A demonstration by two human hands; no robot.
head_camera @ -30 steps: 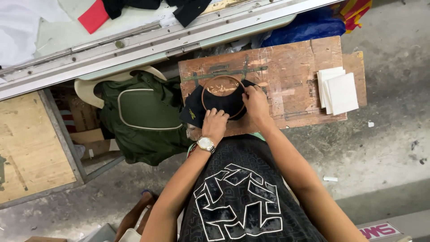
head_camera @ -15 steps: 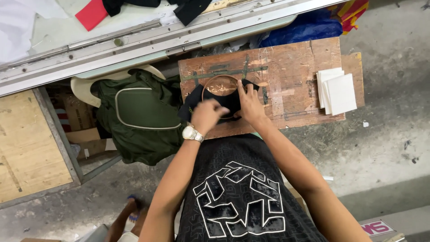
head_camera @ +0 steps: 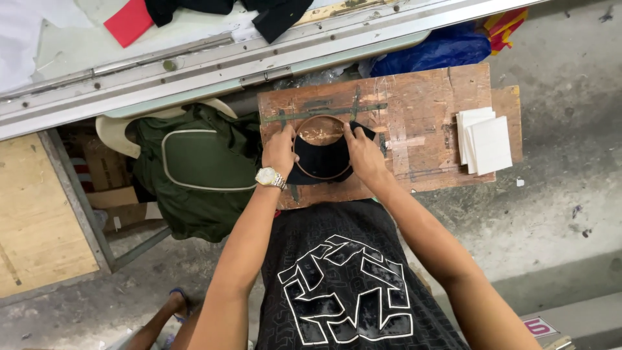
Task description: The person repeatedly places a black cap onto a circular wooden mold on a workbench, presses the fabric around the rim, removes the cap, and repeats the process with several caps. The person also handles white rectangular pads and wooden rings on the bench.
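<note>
- Since half a second ago, the left hand (head_camera: 280, 150) is seen shifted from on top of the hoop (head_camera: 322, 147) to its left rim, and bare board is now shown through the upper half of the ring.
- Black cloth (head_camera: 322, 165) is seen stretched under the hoop, filling its lower half and spilling out at the lower left and at the right.
- Hoop and cloth are laid on a scarred wooden board (head_camera: 414, 116), just in front of the person's chest.
- Cloth is judged soft, light and limp, likely to slip or bunch; the hoop is judged thin, stiff and light. Best taken at the rim, on opposite sides, so the fabric is kept taut.
- Left hand is curled lightly, fingers pressed on the left rim and cloth; a pale watch (head_camera: 269, 177) is worn at the wrist.
- Right hand (head_camera: 363, 154) is spread half open, fingertips set on the right rim and the cloth edge; nothing is gripped in the palm.
- Both forearms are reached forward from the body, angled inward toward the ring.
- White cards (head_camera: 486, 142) are stacked at the board's right end, well apart from the hoop.
- A green bag (head_camera: 194, 168) is seen left of the board.
</note>
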